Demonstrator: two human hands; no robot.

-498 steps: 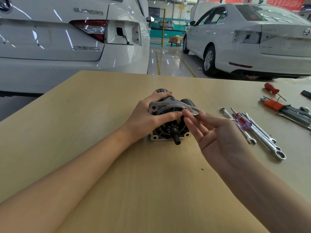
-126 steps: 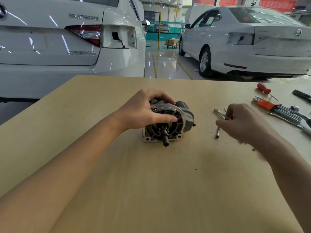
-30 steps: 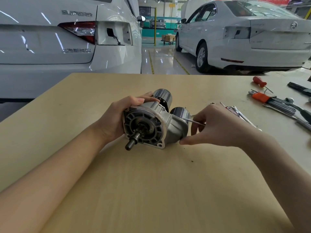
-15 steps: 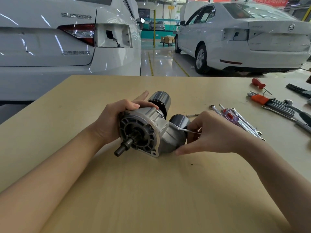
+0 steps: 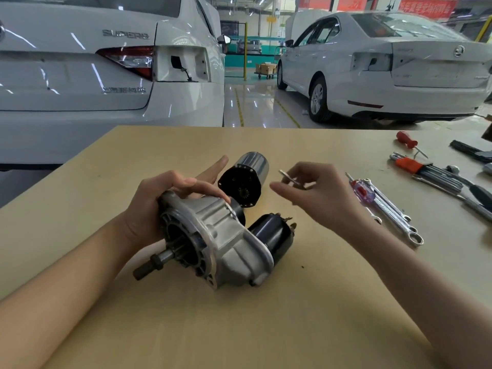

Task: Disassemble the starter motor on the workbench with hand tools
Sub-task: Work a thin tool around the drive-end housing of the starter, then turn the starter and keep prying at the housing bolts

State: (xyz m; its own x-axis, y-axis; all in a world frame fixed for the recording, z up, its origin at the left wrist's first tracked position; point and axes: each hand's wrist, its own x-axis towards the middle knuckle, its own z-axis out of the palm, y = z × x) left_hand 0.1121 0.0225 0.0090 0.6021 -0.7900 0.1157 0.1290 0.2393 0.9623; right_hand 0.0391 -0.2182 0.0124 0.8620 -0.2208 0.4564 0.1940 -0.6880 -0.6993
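The left hand (image 5: 157, 209) grips the drive-end housing (image 5: 221, 243); the right hand (image 5: 316, 194) pinches a long through bolt (image 5: 288, 178). Behind the housing, the freed motor body (image 5: 247, 178) could roll across the surface (image 5: 266, 328), and the thin bolt could slip.

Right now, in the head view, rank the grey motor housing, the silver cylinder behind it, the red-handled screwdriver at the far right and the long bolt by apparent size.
1. Grey motor housing, though nearest the camera.
2. Silver cylinder.
3. Red-handled screwdriver and long bolt: too alike to rank; fingers hide part of the bolt.

Single head-worn view, forward and down, close over the workbench (image 5: 266, 328).
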